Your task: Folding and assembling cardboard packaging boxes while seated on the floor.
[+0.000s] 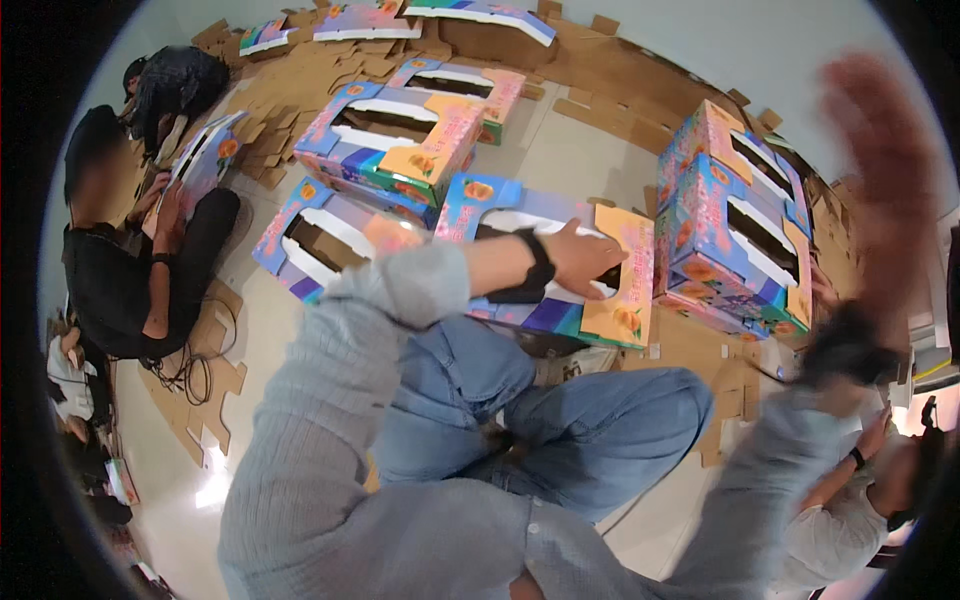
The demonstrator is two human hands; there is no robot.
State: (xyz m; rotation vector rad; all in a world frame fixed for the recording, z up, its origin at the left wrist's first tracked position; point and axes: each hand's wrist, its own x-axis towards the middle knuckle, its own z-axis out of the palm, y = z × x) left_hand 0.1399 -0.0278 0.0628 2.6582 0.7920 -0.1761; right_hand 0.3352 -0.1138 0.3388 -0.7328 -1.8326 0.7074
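Note:
In front of my crossed legs stands a printed cardboard carton [618, 322] in blue, purple and orange, with a large cut-out in its top. My left hand [582, 258] rests over the right end of that cut-out, fingers spread and their tips at the opening's edge. Part of the cut-out is hidden under my wrist. High at the right, my right hand [880, 170] is raised away from the cartons. Motion blurs it, so its fingers cannot be made out, and I see nothing in it.
Matching cartons [395, 135] stand at the back left, with another [345, 240] beside mine. More are stacked [735, 230] at right. Flat brown cardboard [310, 85] covers the floor behind. A person [140, 240] at left handles a carton; another [850, 510] sits at lower right.

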